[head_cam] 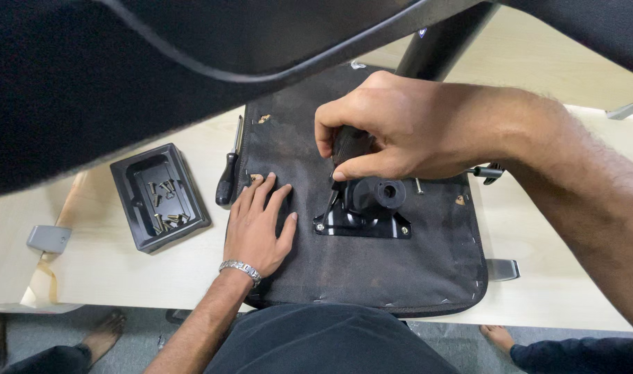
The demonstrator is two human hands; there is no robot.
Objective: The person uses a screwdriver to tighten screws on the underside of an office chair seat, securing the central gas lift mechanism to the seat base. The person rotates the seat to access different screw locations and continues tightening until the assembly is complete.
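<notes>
My right hand (pixel 392 131) pinches a dark tool handle (pixel 349 145) over the metal plate (pixel 363 211) mid-seat; my left hand (pixel 257 221) lies spread flat on the seat (pixel 399 263), upside down on the tabletop (pixel 101 270). The handle looks stiff and light; I'd grasp it around its middle.

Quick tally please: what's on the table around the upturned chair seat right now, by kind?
Upturned chair seat: 1
Black metal mechanism plate bolted on it: 1
Black-handled screwdriver lying beside the seat: 1
Black plastic tray holding loose screws: 1 (screws too small to count)
Tool handle gripped in right hand: 1
Left hand rests flat on the seat.
Total: 5
</notes>
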